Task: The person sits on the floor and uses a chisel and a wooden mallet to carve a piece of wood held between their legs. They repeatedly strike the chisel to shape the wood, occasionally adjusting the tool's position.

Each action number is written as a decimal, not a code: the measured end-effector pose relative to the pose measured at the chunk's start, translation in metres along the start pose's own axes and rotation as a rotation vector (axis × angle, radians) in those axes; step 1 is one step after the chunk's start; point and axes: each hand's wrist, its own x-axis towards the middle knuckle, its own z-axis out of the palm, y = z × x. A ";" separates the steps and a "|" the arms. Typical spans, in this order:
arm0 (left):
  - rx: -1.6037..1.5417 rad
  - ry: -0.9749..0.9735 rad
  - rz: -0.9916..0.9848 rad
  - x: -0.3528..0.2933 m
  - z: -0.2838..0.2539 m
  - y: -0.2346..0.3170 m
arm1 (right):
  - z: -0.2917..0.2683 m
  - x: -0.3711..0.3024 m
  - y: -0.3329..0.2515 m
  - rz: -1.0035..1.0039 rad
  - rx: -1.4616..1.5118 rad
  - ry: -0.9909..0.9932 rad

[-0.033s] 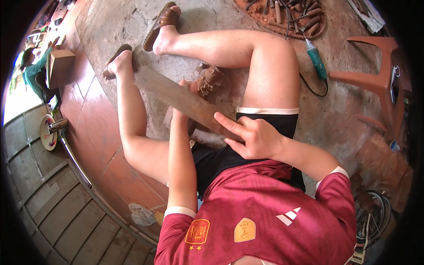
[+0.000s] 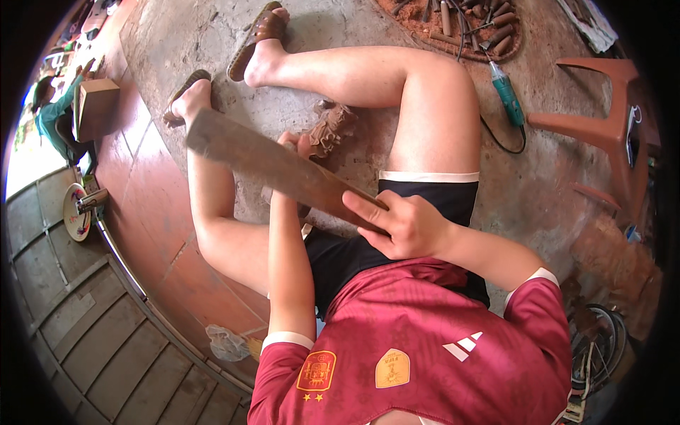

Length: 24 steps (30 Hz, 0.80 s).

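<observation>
I sit on a concrete floor point(image 2: 545, 198) with my legs spread and brown sandals on my feet. My right hand point(image 2: 407, 227) grips the near end of a long flat wooden plank point(image 2: 276, 166), which slants up to the left across my left leg. My left hand point(image 2: 289, 142) reaches past the plank and rests on a small reddish carved wooden figure point(image 2: 329, 127) on the floor between my legs. The plank hides part of that hand.
A green power tool point(image 2: 506, 92) with a black cord lies right of my right knee. A red plastic stool point(image 2: 609, 127) stands at far right, a round tray of chisels point(image 2: 460, 25) at the top. Another person in green point(image 2: 53, 113) sits by a wooden box point(image 2: 95, 106) at left.
The plank's far end has shifted a little to the left and down. My hands and legs stay where they were.
</observation>
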 end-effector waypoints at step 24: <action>-0.163 0.111 -0.030 -0.021 -0.012 -0.009 | 0.019 -0.010 -0.019 0.101 -0.194 -0.153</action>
